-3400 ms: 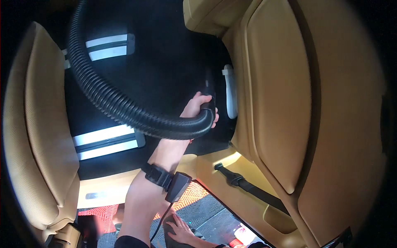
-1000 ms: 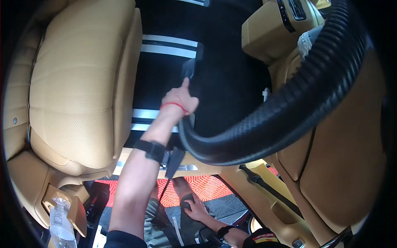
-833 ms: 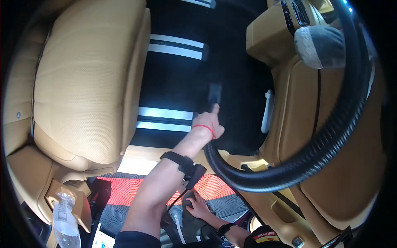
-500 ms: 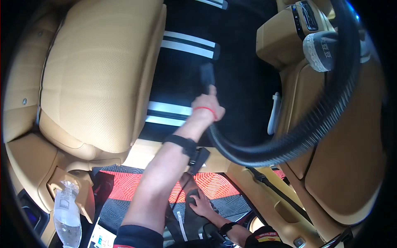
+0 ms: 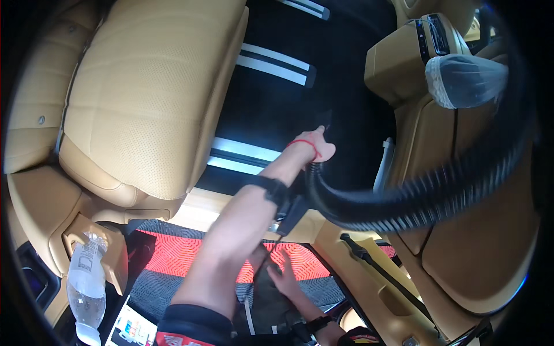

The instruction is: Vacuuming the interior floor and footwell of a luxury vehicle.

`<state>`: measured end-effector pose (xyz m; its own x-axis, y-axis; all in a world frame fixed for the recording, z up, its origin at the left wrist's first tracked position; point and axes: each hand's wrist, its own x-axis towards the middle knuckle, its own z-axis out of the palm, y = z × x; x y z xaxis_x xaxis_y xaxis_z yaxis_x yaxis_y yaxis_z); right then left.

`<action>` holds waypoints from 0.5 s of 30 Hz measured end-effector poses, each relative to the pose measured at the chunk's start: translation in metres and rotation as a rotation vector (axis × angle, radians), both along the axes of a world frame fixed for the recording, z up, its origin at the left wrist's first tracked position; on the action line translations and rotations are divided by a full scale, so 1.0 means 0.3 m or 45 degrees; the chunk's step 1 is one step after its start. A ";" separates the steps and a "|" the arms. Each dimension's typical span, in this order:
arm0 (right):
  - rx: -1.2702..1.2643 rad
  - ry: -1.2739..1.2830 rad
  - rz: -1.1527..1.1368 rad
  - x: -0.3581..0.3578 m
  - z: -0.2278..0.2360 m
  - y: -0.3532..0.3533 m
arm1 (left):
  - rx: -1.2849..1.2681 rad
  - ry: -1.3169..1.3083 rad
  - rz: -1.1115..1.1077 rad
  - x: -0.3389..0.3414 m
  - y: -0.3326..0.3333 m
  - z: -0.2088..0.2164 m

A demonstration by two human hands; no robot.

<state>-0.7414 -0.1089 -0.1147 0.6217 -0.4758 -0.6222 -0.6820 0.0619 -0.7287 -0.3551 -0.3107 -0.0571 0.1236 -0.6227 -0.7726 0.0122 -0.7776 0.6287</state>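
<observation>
The left hand (image 5: 316, 145) grips the end of the black hose (image 5: 369, 215), which arcs off to the right. Its nozzle (image 5: 327, 119) is over the black floor (image 5: 358, 95), right of the tan seat (image 5: 144, 109). The right hand (image 5: 284, 279), fingers spread and holding nothing, is by the leg (image 5: 268, 303); I can't tell if they touch.

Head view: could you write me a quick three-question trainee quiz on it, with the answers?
1. Which of the wearer's hands holds the black ribbed hose?
2. True or false: a red cord circles the wrist of that hand.
3. Pick one. The seat at the picture's left is: A) white, B) tan, C) blue.

Key:
1. The left hand.
2. True.
3. B.
</observation>
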 end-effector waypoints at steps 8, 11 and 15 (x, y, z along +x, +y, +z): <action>-0.696 -0.503 -0.199 0.630 0.236 -0.585 | -0.684 -0.038 -0.168 -0.184 0.126 -0.087; -0.869 -0.443 -0.052 0.700 0.253 -0.657 | -0.571 -0.232 -0.192 -0.182 0.111 -0.118; -0.610 -0.576 -0.382 0.735 0.208 -0.757 | -0.561 -0.698 -0.126 0.008 0.123 -0.048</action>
